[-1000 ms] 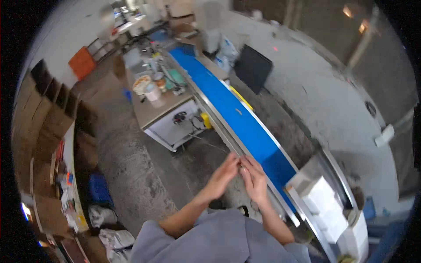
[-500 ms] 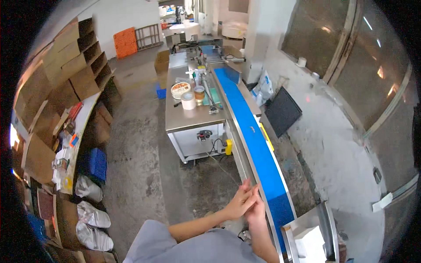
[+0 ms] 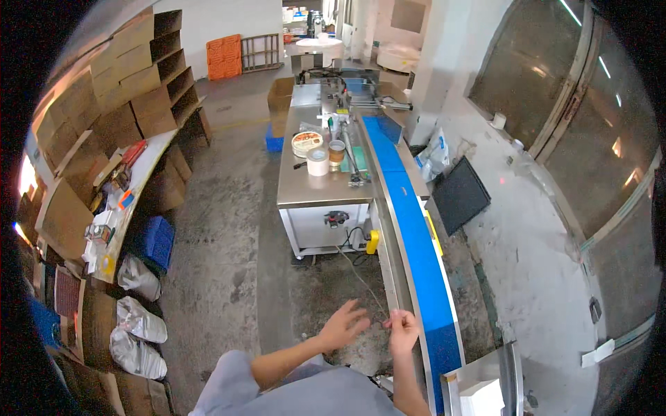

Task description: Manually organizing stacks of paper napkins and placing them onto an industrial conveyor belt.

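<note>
My left hand [image 3: 344,326] is in the air left of the conveyor, its fingers spread and nothing visible in it. Just to its right, by the conveyor's metal side rail, is my right hand [image 3: 402,331]. Its fingers are curled and pressed together, and whatever they may hold is too small to make out. The blue conveyor belt [image 3: 424,277] runs away from me beside the right hand. A small pale piece [image 3: 404,190] lies on the belt farther up. At the belt's near end stands a metal tray [image 3: 452,392] holding a stack of white sheets [image 3: 482,400].
Ahead, a steel-topped machine table [image 3: 295,194] carries tape rolls [image 3: 317,163] and a round tub [image 3: 306,143]. On the left are a bench with stacked cardboard boxes [image 3: 128,62], a blue crate [image 3: 158,243] and white sacks [image 3: 141,320]. A black panel [image 3: 461,196] leans by the right wall.
My hands were together beside the belt and have come apart. The left one moved left with its fingers spreading; the right one stayed near the rail. The view has shifted slightly.
</note>
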A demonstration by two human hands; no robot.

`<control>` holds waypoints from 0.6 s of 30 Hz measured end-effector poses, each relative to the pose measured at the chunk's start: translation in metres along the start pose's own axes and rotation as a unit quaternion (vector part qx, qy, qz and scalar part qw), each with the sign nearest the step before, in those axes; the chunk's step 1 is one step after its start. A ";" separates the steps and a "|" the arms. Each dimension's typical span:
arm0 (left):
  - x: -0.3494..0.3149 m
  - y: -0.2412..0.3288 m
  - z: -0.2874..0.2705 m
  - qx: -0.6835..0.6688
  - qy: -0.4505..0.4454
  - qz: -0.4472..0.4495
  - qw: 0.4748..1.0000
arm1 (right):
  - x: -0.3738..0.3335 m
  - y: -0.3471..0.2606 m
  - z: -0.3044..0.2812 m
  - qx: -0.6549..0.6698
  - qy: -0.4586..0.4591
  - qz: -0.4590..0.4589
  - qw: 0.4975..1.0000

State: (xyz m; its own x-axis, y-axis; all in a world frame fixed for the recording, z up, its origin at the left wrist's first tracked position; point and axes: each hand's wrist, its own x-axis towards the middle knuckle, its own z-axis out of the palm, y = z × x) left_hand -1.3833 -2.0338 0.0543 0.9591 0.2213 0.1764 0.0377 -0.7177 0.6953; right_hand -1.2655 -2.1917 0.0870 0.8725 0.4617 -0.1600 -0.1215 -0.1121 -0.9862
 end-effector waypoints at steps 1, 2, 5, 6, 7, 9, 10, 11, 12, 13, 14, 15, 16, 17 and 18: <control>0.000 -0.009 0.010 -0.216 0.031 -0.132 0.967 | -0.002 -0.004 0.008 -0.001 -0.004 0.000 1.000; 0.003 -0.012 0.019 -0.419 0.055 -0.254 0.870 | -0.005 -0.008 0.020 -0.078 -0.029 -0.127 0.988; 0.022 0.043 -0.018 -0.748 0.011 -0.328 0.577 | -0.018 -0.003 0.058 -0.282 -0.119 -0.335 0.891; 0.028 0.051 -0.019 -0.741 0.028 -0.360 0.566 | -0.017 -0.005 0.064 -0.240 -0.113 -0.356 0.896; 0.026 0.051 -0.022 -0.742 0.028 -0.358 0.566 | -0.014 0.005 0.062 -0.241 -0.114 -0.358 0.895; 0.024 0.050 -0.028 -0.785 -0.038 -0.275 0.554 | -0.001 0.033 0.051 -0.240 -0.103 -0.296 0.919; 0.023 0.054 -0.030 -0.784 -0.039 -0.275 0.555 | 0.005 0.042 0.042 -0.239 -0.102 -0.296 0.919; 0.022 0.059 -0.032 -0.746 -0.013 -0.256 0.615 | 0.009 0.042 0.033 -0.192 -0.145 -0.121 0.963; 0.022 0.062 -0.031 -0.703 0.013 -0.236 0.671 | 0.010 0.044 0.030 -0.138 -0.183 0.057 0.972; 0.022 0.063 -0.029 -0.702 0.013 -0.237 0.671 | 0.007 0.048 0.035 -0.138 -0.184 0.058 0.972; 0.023 0.064 -0.024 -0.527 0.056 -0.142 0.836 | 0.000 0.035 0.047 0.014 -0.171 0.065 0.983; 0.023 0.066 -0.017 -0.314 0.097 -0.039 0.944 | -0.007 0.021 0.058 0.164 -0.157 0.071 0.971; 0.025 0.066 -0.005 -0.160 0.116 0.021 0.980 | -0.012 0.016 0.063 0.310 -0.138 0.076 0.938; 0.024 0.064 0.005 -0.159 0.117 0.020 0.980 | -0.008 0.024 0.063 0.310 -0.140 0.076 0.937; 0.023 0.062 0.018 -0.105 0.089 0.043 0.990 | 0.002 0.040 0.060 0.390 -0.114 0.140 0.903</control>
State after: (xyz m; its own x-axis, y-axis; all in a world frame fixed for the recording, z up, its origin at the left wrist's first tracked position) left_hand -1.3535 -2.0856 0.0890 0.8909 0.2920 0.3480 -0.1186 -0.5900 0.7986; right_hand -1.2967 -2.1427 0.0443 0.6465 0.6905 -0.3245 -0.6959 0.3595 -0.6217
